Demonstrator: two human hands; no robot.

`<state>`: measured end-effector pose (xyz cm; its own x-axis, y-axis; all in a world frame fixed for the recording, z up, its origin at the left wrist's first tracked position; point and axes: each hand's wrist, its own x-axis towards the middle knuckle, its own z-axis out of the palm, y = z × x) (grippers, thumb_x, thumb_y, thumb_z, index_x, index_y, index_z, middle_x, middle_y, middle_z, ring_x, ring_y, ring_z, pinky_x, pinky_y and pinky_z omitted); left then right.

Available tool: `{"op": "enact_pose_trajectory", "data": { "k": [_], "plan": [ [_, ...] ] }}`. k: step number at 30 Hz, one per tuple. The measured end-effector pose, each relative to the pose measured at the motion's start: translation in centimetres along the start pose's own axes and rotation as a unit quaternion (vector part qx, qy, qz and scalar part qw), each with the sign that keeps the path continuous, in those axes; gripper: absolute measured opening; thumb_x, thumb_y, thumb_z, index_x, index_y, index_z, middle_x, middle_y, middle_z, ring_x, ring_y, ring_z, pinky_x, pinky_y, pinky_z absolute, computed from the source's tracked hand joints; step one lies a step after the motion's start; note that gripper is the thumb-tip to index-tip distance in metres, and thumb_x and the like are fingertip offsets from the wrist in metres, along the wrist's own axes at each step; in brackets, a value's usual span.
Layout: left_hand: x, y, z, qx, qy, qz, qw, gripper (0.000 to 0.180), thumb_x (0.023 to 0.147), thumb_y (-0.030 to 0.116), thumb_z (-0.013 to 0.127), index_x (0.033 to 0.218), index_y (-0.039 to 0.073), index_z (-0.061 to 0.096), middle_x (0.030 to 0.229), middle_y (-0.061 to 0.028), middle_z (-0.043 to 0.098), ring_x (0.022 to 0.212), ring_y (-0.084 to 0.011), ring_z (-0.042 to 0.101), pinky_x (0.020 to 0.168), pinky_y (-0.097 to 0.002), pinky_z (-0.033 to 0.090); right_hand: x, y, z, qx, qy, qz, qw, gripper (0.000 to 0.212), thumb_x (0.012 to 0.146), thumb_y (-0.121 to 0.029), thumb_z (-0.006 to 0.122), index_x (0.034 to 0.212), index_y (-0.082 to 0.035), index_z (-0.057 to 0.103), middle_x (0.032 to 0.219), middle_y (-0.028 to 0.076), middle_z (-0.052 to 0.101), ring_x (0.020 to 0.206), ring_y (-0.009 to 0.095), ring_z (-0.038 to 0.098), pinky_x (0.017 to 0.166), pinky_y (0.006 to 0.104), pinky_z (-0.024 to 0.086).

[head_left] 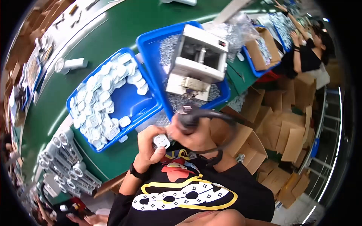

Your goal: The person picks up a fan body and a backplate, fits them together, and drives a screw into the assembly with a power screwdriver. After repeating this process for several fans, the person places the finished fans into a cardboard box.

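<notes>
Close to my chest, my left hand (149, 145) is closed around a small white rounded plastic piece (161, 141) with holes in its face. Just to its right, my right hand (198, 135) grips a black powered screwdriver (187, 119), its thick cable looping off to the right. The right hand and tool are smeared by motion, and I cannot see the tool's tip. Ahead on the left lies a blue tray (132, 98) heaped with similar white pieces. In front of the screwdriver, a white screw-feeding machine (200, 56) sits in a second blue tray (146, 47) among loose screws.
Several grey cylindrical parts (68, 162) stand at the left on the green table (113, 28). A white cylinder (75, 63) lies farther back. Open cardboard boxes (281, 113) crowd the floor at right. A co-worker (307, 52) sits at the far right near a carton (266, 51).
</notes>
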<state>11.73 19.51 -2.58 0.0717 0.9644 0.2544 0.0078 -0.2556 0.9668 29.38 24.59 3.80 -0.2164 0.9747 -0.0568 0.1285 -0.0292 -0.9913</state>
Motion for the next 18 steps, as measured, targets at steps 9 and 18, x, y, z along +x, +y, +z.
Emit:
{"op": "enact_pose_trajectory", "data": {
  "k": [9,18],
  "plan": [
    [0.4,-0.9,-1.1,-0.004,-0.039,0.028,0.999,0.056,0.087,0.052,0.072,0.108,0.003,0.055,0.087,-0.0137,0.066,0.072,-0.0266,0.065,0.067,-0.0352,0.051,9.4,-2.5,-0.4,0.070,0.212,-0.245,0.943,0.030,0.088,-0.008,0.063,0.112,-0.007,0.046,0.069,0.005,0.055,0.051,0.016,0.052,0.051,0.0344,0.049],
    [0.4,-0.8,-0.9,0.006,-0.026,0.037,0.999,0.062,0.081,0.055,0.075,0.110,0.002,0.061,0.098,-0.0147,0.068,0.084,-0.0343,0.068,0.072,-0.0393,0.054,1.7,-8.7,0.2,0.275,-0.028,-0.266,0.924,0.042,0.089,-0.007,0.066,0.120,-0.011,0.038,0.080,0.009,0.060,0.057,0.020,0.059,0.052,0.0365,0.053]
  ]
}}
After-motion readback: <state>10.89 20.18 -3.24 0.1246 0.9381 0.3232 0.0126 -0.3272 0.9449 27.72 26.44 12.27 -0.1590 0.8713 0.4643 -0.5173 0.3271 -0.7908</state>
